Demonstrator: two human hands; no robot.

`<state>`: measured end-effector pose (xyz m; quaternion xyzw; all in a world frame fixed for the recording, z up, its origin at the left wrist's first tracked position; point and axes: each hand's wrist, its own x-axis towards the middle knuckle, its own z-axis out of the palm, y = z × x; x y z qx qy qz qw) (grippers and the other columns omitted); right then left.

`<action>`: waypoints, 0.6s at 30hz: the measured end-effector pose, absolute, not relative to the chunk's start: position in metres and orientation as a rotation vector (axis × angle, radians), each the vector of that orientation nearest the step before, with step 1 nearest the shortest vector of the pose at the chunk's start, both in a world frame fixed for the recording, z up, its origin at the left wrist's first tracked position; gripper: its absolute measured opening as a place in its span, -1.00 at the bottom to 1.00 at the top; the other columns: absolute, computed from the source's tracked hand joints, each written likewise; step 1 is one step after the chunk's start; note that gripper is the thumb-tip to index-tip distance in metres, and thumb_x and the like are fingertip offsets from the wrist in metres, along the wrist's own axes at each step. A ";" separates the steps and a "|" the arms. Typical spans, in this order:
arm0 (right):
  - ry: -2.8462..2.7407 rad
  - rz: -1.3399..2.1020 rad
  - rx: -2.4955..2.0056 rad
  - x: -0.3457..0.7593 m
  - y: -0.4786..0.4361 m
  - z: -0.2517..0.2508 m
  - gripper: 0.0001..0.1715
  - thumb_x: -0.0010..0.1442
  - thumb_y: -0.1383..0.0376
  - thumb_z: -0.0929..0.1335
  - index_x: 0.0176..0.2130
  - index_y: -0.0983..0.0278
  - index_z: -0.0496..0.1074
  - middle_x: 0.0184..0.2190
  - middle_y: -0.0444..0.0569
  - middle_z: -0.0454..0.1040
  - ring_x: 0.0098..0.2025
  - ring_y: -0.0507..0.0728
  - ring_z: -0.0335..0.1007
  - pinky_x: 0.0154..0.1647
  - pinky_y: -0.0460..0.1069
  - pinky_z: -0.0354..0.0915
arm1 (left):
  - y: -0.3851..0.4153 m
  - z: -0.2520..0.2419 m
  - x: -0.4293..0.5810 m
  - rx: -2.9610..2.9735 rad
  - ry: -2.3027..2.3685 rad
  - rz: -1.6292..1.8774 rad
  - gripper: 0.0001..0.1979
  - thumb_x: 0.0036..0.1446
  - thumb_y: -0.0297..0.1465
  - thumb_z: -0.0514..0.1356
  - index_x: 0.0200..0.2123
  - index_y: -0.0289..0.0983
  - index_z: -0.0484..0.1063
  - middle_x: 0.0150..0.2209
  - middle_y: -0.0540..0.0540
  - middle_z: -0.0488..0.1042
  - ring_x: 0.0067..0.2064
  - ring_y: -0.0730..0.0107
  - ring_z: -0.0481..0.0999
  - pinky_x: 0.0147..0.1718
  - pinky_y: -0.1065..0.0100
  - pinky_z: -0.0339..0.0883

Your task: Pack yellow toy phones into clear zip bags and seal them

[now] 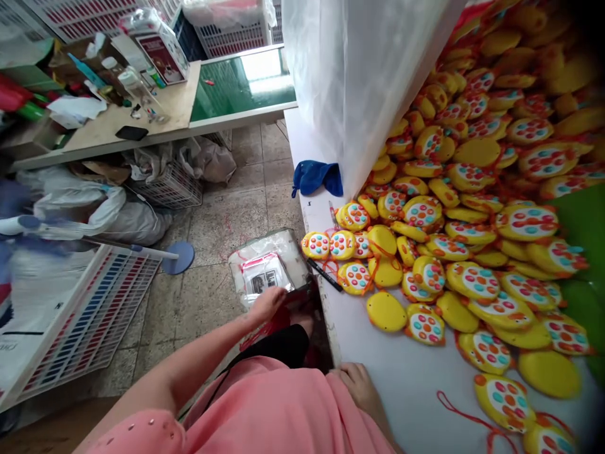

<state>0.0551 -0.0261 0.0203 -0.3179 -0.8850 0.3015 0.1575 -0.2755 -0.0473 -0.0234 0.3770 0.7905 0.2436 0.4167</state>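
Far left: white crate (89, 334), tilted on the floor. Mid-floor: packet (265, 272), white with dark print, lying flat on a pale pad (285, 243). Left hand (268, 304) at the packet's near right edge, fingers bent down; underside hidden, cannot tell whether they pinch it or only touch. Right hand (355, 382) on the near edge of the table (401, 384), fingers loosely bent, palm hidden; whether anything is under it, cannot tell. Pen (325, 275) at table edge; farther right, yellow toys (472, 279) heaped.
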 end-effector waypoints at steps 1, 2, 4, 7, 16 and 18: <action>-2.550 0.844 -0.887 0.055 -0.029 0.015 -0.59 0.03 0.50 0.23 -0.26 0.06 0.45 -0.41 -0.08 0.48 -0.38 0.19 0.42 -0.41 0.01 0.43 | -0.042 -0.030 -0.290 1.013 2.017 0.638 -0.80 0.06 -0.33 0.18 -0.21 -0.15 0.50 -0.13 -0.15 0.50 0.00 0.10 0.40 0.09 0.16 0.20; -2.560 0.826 -0.883 0.054 -0.034 0.011 -0.59 0.07 0.50 0.22 -0.21 0.08 0.46 -0.38 -0.06 0.48 -0.36 0.18 0.41 -0.37 0.02 0.42 | -0.036 -0.038 -0.306 1.076 2.053 0.664 -0.74 0.08 -0.33 0.17 -0.13 -0.15 0.48 -0.02 -0.17 0.45 0.09 0.09 0.34 0.16 0.14 0.12; -2.546 0.813 -0.885 0.048 -0.048 0.004 -0.58 0.14 0.49 0.21 -0.12 0.12 0.46 -0.31 -0.02 0.49 -0.30 0.16 0.42 -0.29 0.02 0.40 | -0.024 -0.057 -0.342 1.188 2.107 0.707 -0.64 0.11 -0.31 0.14 0.01 -0.17 0.39 0.14 -0.15 0.32 0.21 0.11 0.20 0.24 0.12 -0.02; -2.470 0.859 -0.851 0.026 -0.083 -0.010 -0.57 0.19 0.47 0.23 -0.03 0.11 0.43 -0.23 -0.01 0.50 -0.22 0.14 0.43 -0.20 0.01 0.38 | -0.015 -0.092 -0.390 1.299 2.154 0.756 -0.59 0.12 -0.31 0.13 0.06 -0.24 0.35 0.20 -0.16 0.25 0.25 0.14 0.14 0.26 0.12 -0.07; -1.694 1.294 -1.640 0.015 -0.202 -0.108 -0.74 0.19 0.22 0.28 -0.18 0.24 0.49 -0.20 0.05 0.50 -0.12 0.17 0.43 -0.09 0.05 0.38 | -0.047 -0.159 -0.459 1.189 2.271 0.956 -0.55 0.27 -0.21 -0.10 -0.02 -0.35 0.40 0.01 -0.20 0.47 0.05 0.21 0.42 0.09 0.22 0.21; -1.340 1.422 -1.827 0.026 -0.215 -0.136 -0.65 0.04 0.11 0.38 -0.23 0.27 0.51 -0.25 0.06 0.52 -0.17 0.20 0.45 -0.12 0.07 0.38 | -0.059 -0.168 -0.463 1.123 2.326 1.025 -0.49 0.32 -0.25 -0.24 0.06 -0.41 0.33 0.06 -0.24 0.42 0.08 0.24 0.39 0.09 0.22 0.21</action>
